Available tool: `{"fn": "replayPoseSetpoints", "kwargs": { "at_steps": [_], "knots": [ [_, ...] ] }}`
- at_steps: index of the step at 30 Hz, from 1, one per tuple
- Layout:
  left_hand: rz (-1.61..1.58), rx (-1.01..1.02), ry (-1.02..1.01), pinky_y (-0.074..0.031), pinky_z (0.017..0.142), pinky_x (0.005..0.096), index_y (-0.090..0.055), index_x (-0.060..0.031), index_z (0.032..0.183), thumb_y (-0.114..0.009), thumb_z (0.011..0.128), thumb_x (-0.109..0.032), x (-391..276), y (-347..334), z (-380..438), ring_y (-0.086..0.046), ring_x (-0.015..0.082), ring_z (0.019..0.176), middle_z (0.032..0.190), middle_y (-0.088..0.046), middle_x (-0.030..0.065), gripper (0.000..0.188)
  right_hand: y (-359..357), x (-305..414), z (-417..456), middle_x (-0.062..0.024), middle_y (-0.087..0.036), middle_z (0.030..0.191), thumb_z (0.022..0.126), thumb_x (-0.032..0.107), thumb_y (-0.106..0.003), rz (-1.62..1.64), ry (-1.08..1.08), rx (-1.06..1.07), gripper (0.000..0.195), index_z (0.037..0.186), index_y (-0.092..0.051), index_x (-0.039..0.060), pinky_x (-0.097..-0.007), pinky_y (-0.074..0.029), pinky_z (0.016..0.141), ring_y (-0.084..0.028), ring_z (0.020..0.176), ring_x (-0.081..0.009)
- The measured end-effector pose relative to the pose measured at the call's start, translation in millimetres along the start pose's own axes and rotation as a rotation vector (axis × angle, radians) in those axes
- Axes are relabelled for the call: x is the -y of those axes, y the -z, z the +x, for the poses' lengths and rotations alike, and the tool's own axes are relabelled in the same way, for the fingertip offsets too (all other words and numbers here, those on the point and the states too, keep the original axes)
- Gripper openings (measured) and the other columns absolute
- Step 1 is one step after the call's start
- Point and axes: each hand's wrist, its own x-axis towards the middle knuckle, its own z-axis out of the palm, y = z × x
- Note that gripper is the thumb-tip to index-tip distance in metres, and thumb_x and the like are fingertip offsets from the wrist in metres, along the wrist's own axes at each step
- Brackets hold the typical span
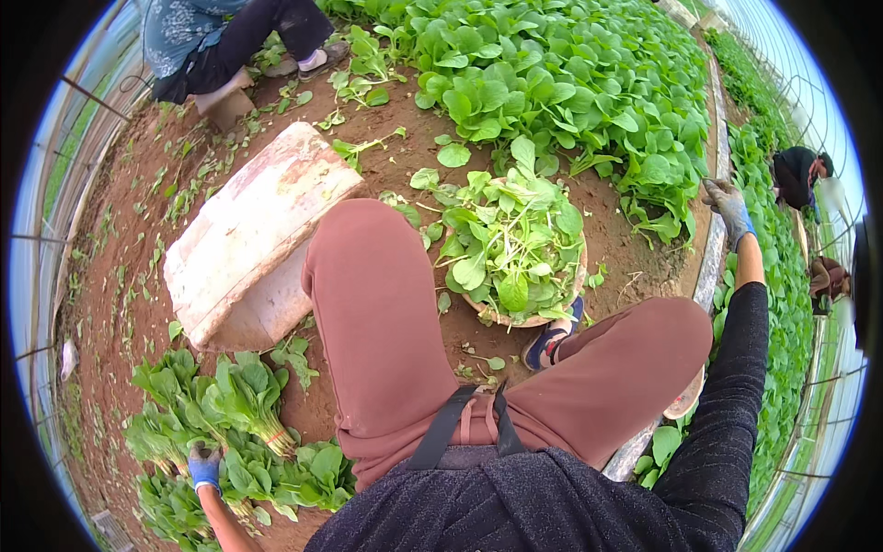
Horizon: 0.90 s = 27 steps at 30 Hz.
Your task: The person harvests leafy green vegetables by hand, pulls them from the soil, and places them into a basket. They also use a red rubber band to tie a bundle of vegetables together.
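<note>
My left hand (205,466), in a blue and grey work glove, is down among tied bundles of leafy greens (252,397) on the soil at my left. Its fingers are partly hidden by the leaves, so a grip on a bundle cannot be made out. One bundle beside it has a reddish band around its stems. My right hand (729,207), gloved too, reaches out past my right knee to the edge of the growing greens (566,76). Its fingers are bent close together, and whether anything thin is between them is unclear. Between my knees stands a round basket (524,320) heaped with loose leaves and stems (510,238).
A worn white foam box (262,228) lies on the soil by my left knee. Another person (227,45) sits at upper left. Two more people (800,176) are bent low at far right. A pale strip edging (710,255) runs along the bed.
</note>
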Motion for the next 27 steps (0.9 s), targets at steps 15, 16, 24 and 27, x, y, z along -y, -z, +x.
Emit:
{"fn": "replayPoseSetpoints", "kwargs": {
  "at_steps": [15, 16, 24, 27],
  "knots": [
    [0.469, -0.227, -1.077, -0.013, 0.113, 0.0422, -0.027, -0.0054, 0.142, -0.051, 0.088, -0.028, -372, -90, 100, -0.024, 0.0297, 0.136, 0.147, -0.029, 0.0142, 0.063, -36, -355, -428, -0.0172, -0.066, 0.090, 0.074, 0.075, -0.051, 1.031, -1.360, 0.048, 0.089, 0.107, -0.056, -0.0064, -0.0389, -0.052, 0.069, -0.066, 0.076, -0.0280],
    [0.331, -0.254, -1.097, -0.016, 0.113, 0.0416, -0.029, -0.0071, 0.142, -0.054, 0.086, -0.028, -377, -79, 99, -0.027, 0.0311, 0.135, 0.146, -0.030, 0.0143, 0.065, -60, -352, -420, -0.0161, -0.064, 0.097, 0.074, 0.072, -0.054, 1.182, -1.200, 0.050, 0.088, 0.116, -0.050, -0.0048, -0.0356, -0.052, 0.072, -0.064, 0.082, -0.0253],
    [0.142, -0.342, -1.065, -0.032, 0.105, 0.0383, -0.036, -0.0091, 0.141, -0.037, 0.066, 0.018, -488, -53, 110, -0.041, 0.0321, 0.127, 0.137, -0.043, 0.0177, 0.079, -164, -419, -405, -0.0124, -0.065, 0.104, 0.089, 0.035, -0.054, 1.564, -0.941, -0.561, 0.040, 0.115, -0.055, 0.0047, -0.0347, -0.051, 0.079, -0.063, 0.092, -0.0247],
    [0.082, -0.396, -1.089, -0.034, 0.103, 0.0382, -0.036, -0.0087, 0.140, -0.037, 0.067, 0.018, -535, -54, 103, -0.044, 0.0337, 0.124, 0.135, -0.045, 0.0184, 0.077, -169, -400, -382, -0.0121, -0.065, 0.103, 0.089, 0.036, -0.053, 1.544, -1.021, -0.470, 0.040, 0.115, -0.056, 0.0044, -0.0343, -0.051, 0.079, -0.063, 0.091, -0.0238]
  ]
}}
